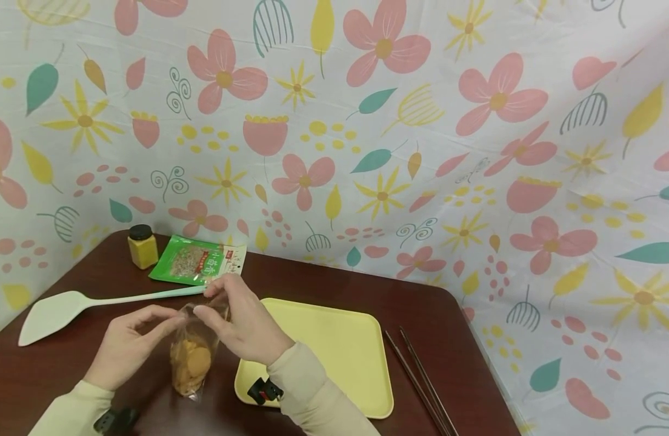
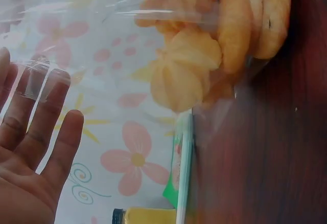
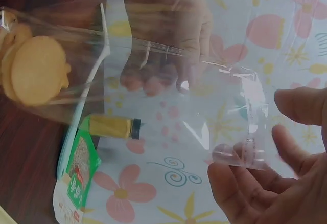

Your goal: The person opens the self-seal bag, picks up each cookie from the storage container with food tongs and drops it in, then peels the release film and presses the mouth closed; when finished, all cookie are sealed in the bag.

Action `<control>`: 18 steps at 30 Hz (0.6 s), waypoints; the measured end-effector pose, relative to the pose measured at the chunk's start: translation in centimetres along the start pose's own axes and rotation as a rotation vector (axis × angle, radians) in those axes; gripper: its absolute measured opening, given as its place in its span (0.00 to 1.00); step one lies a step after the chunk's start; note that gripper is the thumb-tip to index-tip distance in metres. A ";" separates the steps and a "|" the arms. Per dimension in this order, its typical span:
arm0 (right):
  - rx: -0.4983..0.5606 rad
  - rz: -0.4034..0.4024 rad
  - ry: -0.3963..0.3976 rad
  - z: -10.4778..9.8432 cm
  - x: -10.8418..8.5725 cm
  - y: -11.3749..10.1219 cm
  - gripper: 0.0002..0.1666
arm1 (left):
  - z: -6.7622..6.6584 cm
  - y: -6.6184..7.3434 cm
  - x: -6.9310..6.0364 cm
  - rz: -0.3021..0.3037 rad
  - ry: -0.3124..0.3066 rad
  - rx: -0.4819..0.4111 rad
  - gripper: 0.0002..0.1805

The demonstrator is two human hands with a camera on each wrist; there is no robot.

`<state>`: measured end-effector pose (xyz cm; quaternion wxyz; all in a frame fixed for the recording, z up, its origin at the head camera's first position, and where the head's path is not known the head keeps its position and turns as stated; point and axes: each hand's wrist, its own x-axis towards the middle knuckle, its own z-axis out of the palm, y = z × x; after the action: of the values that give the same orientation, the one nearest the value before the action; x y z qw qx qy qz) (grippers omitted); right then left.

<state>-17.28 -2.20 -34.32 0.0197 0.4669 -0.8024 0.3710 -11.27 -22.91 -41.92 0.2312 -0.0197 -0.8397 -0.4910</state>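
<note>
A clear plastic bag (image 3: 204, 116) hangs upright between the two hands, with golden-brown cookies (image 1: 191, 363) in its lower part. At the bag's upper left edge, the left hand (image 1: 128, 344) pinches the film between thumb and forefinger; its other fingers spread out behind the film in the left wrist view. The right hand (image 1: 251, 321) is at the upper right of the bag. In the right wrist view its thumb and forefinger stand apart beside the bag's top edge, while other fingertips (image 3: 225, 155) touch the film and show through it.
A pale yellow tray (image 1: 340, 357) lies under the right forearm. Metal chopsticks (image 1: 422, 378) lie right of it. Behind the hands are a light green spatula (image 1: 59, 315), a green seasoning packet (image 1: 189, 260) and a black-capped yellow jar (image 1: 143, 247). A floral curtain (image 1: 367, 151) borders the table.
</note>
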 end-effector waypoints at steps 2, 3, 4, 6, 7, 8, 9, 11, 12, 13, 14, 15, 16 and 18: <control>-0.021 -0.016 -0.014 -0.1 -0.2 0.0 0.10 | -0.1 0.0 -0.1 -0.008 0.004 -0.012 0.06; -0.040 -0.024 -0.020 -0.2 -0.4 0.0 0.10 | -0.1 0.1 -0.2 -0.013 0.005 -0.016 0.06; -0.062 -0.032 -0.027 -0.2 -0.5 0.0 0.10 | -0.1 0.1 -0.2 -0.017 0.007 -0.017 0.07; -0.118 -0.045 -0.043 -0.4 -0.7 0.0 0.12 | -0.2 0.1 -0.3 -0.028 0.008 -0.018 0.07; -0.158 -0.053 -0.051 -0.4 -0.8 0.0 0.13 | -0.2 0.1 -0.3 -0.030 0.007 -0.020 0.07; -0.205 -0.060 -0.057 -0.5 -0.8 0.0 0.14 | -0.3 0.2 -0.3 -0.031 0.006 -0.025 0.07; -0.251 -0.066 -0.065 -0.5 -0.9 0.0 0.15 | -0.3 0.2 -0.3 -0.030 0.006 -0.029 0.07; -0.320 -0.067 -0.082 -0.4 -0.9 0.0 0.16 | -0.3 0.2 -0.3 -0.028 0.005 -0.039 0.07; -0.345 -0.068 -0.091 -0.4 -0.9 0.1 0.16 | -0.3 0.3 -0.3 -0.025 0.006 -0.045 0.07; -0.356 -0.065 -0.098 -0.3 -0.9 0.1 0.15 | -0.3 0.3 -0.3 -0.020 0.009 -0.048 0.07; -0.359 -0.063 -0.102 -0.3 -1.0 0.2 0.14 | -0.2 0.3 -0.4 -0.013 0.015 -0.049 0.07; -0.357 -0.063 -0.101 -0.2 -1.0 0.4 0.13 | -0.2 0.2 -0.4 -0.004 0.026 -0.045 0.06; -0.344 -0.062 -0.101 -0.2 -1.0 0.5 0.12 | -0.2 0.2 -0.4 0.002 0.040 -0.038 0.06; -0.310 -0.063 -0.101 -0.3 -1.1 0.8 0.10 | -0.3 0.1 -0.5 0.012 0.066 -0.034 0.05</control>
<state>-17.32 -0.96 -34.96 0.0630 0.5013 -0.8350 0.2180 -10.74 -23.00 -41.91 0.2611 -0.0125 -0.8230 -0.5043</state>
